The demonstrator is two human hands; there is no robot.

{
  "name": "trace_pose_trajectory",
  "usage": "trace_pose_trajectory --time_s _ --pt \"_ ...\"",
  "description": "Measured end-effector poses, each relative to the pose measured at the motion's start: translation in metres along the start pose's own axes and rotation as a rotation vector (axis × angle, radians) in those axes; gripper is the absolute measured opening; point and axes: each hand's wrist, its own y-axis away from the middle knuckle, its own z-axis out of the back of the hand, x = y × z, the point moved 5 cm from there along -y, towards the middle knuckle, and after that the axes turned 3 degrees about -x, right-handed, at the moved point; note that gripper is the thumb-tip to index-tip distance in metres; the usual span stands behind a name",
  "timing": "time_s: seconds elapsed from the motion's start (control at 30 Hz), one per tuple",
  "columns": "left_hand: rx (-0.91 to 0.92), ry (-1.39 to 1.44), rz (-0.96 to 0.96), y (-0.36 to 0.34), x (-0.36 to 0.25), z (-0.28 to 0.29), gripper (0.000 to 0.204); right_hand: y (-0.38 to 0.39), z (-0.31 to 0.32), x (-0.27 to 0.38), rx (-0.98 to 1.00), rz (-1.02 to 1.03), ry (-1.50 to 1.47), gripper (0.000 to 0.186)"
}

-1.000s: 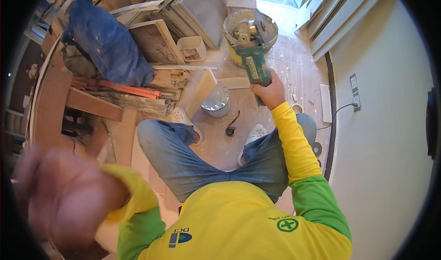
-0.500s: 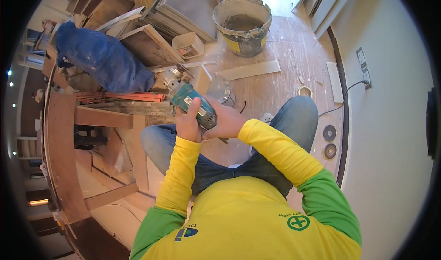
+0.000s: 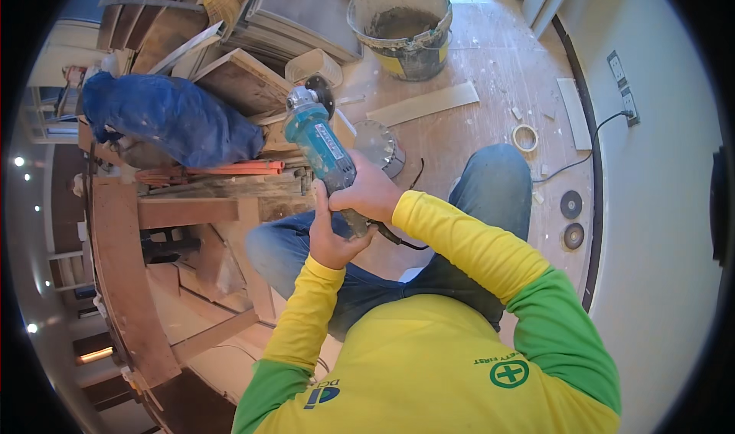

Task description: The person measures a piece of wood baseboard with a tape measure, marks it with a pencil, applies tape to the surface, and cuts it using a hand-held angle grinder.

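An angle grinder (image 3: 320, 149) with a teal body and a silver head is held tilted above my lap, its head pointing away from me. A dark disc (image 3: 321, 91) sits at the head's right side. My right hand (image 3: 369, 191) is wrapped round the rear part of the body. At the tail end, my left hand (image 3: 334, 237) supports the grinder from below, its thumb up along the side. A black power cord (image 3: 398, 239) leaves the tail and runs right past my right wrist.
A mortar-stained bucket (image 3: 406, 39) stands ahead. Two grinding discs (image 3: 571, 204), a tape roll (image 3: 524, 137) and a plug in a wall outlet (image 3: 628, 112) are at right. Left lie a blue bag (image 3: 172, 116), orange pipes (image 3: 237, 169) and a wooden frame (image 3: 122, 273).
The grinder has turned over so its teal side and dark disc now show. My right hand has closed round the body, and my left hand has shifted down to the tail.
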Motion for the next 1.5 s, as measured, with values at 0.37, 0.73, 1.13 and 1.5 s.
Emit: trace_pose_trajectory --time_s 0.37,0.73,1.13,1.5 --pt "-0.051 0.079 -0.049 -0.008 0.044 -0.007 0.128 -0.015 0.005 0.003 -0.052 -0.041 0.332 0.079" --pt "0.407 -0.091 0.212 -0.118 0.199 -0.079 0.044 -0.028 0.01 -0.014 -0.21 -0.016 0.735 0.089" --pt "0.122 1.108 0.765 -0.107 0.255 -0.108 0.029 -0.032 0.009 -0.026 -0.217 -0.072 0.73 0.085" --pt "0.087 1.262 0.783 -0.108 0.267 -0.107 0.018 -0.036 0.005 -0.025 -0.219 -0.096 0.73 0.083"
